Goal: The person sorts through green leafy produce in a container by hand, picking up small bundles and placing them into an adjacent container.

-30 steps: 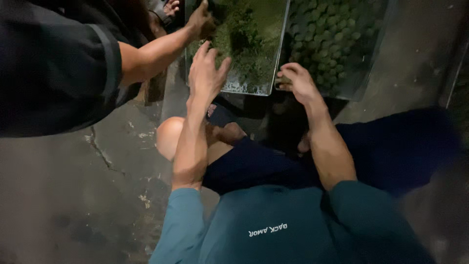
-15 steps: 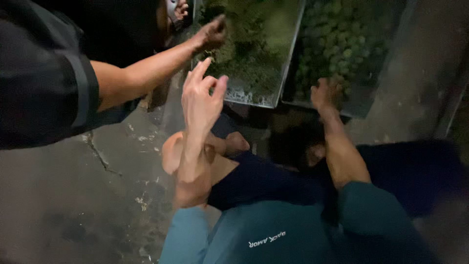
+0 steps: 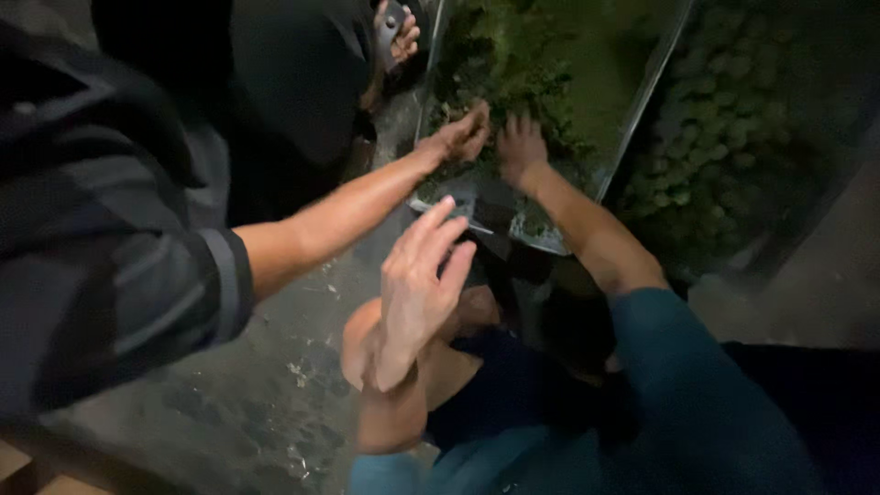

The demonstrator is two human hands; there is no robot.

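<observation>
Right hand (image 3: pixel 521 147) moved from tray rim into greens (image 3: pixel 513 64), fingers spread; left hand (image 3: pixel 417 284) open, raised, empty

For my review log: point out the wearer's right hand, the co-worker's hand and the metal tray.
right hand (image 3: pixel 520 147), head view, back of the hand.
co-worker's hand (image 3: pixel 458 137), head view, knuckles.
metal tray (image 3: pixel 642 101), head view, right rim.

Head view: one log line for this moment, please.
left hand: raised, open, empty | right hand: in green plants in metal tray | co-worker's hand: beside it
</observation>
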